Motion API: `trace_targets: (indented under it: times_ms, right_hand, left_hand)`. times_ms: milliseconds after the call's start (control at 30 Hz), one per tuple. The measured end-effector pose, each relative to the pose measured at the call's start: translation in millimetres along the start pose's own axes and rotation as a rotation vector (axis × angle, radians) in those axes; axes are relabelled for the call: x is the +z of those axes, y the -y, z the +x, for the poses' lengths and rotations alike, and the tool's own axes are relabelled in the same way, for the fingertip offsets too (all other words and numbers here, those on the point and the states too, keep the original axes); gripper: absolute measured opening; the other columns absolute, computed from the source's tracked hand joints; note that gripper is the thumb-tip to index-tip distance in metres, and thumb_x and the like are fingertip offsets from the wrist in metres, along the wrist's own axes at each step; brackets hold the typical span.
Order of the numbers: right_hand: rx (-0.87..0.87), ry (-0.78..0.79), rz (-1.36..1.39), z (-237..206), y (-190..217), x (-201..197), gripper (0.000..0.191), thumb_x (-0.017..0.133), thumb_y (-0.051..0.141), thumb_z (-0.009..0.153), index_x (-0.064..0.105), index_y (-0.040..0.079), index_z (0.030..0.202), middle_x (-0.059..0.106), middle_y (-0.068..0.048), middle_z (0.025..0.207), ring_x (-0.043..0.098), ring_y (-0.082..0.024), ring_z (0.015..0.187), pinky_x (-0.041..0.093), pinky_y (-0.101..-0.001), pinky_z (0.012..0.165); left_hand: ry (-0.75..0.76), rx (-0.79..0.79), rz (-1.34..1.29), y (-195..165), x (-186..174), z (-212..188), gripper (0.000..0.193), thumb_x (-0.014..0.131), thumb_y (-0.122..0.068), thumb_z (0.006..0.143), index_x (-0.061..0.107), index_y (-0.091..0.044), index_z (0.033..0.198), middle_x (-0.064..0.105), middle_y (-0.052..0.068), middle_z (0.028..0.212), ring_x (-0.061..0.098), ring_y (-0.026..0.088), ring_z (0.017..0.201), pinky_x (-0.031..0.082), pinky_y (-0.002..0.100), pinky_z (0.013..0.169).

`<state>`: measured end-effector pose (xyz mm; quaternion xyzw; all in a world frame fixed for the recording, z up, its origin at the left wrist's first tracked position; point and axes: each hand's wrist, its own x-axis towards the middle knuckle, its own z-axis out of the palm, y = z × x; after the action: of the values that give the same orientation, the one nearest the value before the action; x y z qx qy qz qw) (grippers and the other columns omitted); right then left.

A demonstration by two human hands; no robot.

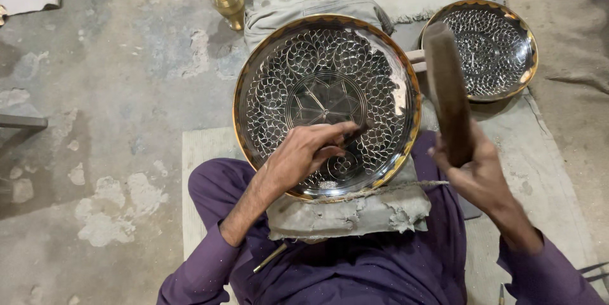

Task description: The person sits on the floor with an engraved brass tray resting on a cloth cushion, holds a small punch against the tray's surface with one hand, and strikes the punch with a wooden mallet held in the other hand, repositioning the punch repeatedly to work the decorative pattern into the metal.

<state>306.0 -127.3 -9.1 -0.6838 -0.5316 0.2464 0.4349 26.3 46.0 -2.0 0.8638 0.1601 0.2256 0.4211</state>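
Head view: left hand (304, 153) pinching a punch on the tray (254, 89); right hand (472, 172) gripping the mallet (447, 89) right of the tray. Best with punch steady, blows light.

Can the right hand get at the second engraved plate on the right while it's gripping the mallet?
Probably not without putting something down. The right hand is closed around the wooden mallet, raised beside the second plate. Nothing blocks the path, so the plate looks within reach, but the hand is occupied.
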Motion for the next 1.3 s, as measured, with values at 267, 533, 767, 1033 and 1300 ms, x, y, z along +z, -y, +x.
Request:
trace_targets:
  times_ms: [267, 533, 767, 1033, 1300]
  right_hand:
    - [-0.075, 0.033, -0.22, 0, -6, 0, 0.04, 0.066, -0.002, 0.083, 0.06, -0.001, 0.122, 0.072, -0.01, 0.091, 0.07, -0.019, 0.078, 0.059, -0.0343, 0.07]
    - [-0.027, -0.034, -0.194, -5, -11, 11, 0.032, 0.073, -0.003, 0.086, 0.062, 0.003, 0.116, 0.07, -0.01, 0.1, 0.067, -0.018, 0.088, 0.057, -0.0347, 0.079]
    - [-0.042, -0.072, 0.058, -12, -27, 14, 0.036, 0.071, -0.002, 0.09, 0.058, 0.0, 0.123, 0.067, -0.006, 0.1, 0.064, -0.016, 0.09, 0.055, -0.0333, 0.079]
    - [-0.114, -0.218, -0.112, -29, -45, 29, 0.043, 0.073, -0.002, 0.085, 0.058, 0.004, 0.125, 0.07, -0.009, 0.093, 0.069, -0.017, 0.083, 0.06, -0.0347, 0.074]
    - [-0.04, -0.245, 0.068, -43, -77, 39, 0.025, 0.074, 0.004, 0.092, 0.061, 0.007, 0.114, 0.065, -0.009, 0.09, 0.06, -0.015, 0.074, 0.049, -0.0299, 0.061]
  left_hand:
    - [0.033, -0.078, 0.066, -2, 5, 0, 0.056, 0.072, -0.007, 0.089, 0.057, -0.013, 0.142, 0.075, 0.01, 0.098, 0.075, 0.025, 0.081, 0.06, 0.038, 0.07]
    - [0.048, -0.089, 0.087, 0, 6, -1, 0.06, 0.074, -0.003, 0.086, 0.056, -0.014, 0.143, 0.076, 0.011, 0.099, 0.076, 0.026, 0.082, 0.06, 0.039, 0.071]
    - [0.05, 0.005, 0.096, -4, 2, -2, 0.063, 0.073, 0.005, 0.082, 0.058, -0.013, 0.141, 0.075, 0.012, 0.112, 0.076, 0.027, 0.091, 0.062, 0.037, 0.075]
    - [0.15, -0.009, 0.121, -8, -5, 1, 0.058, 0.074, -0.004, 0.084, 0.06, -0.013, 0.139, 0.076, 0.012, 0.11, 0.074, 0.031, 0.092, 0.058, 0.042, 0.077]
    - [0.283, -0.016, 0.133, -2, -4, 6, 0.045, 0.063, -0.012, 0.094, 0.062, -0.02, 0.139, 0.074, 0.009, 0.121, 0.077, 0.026, 0.094, 0.059, 0.041, 0.079]
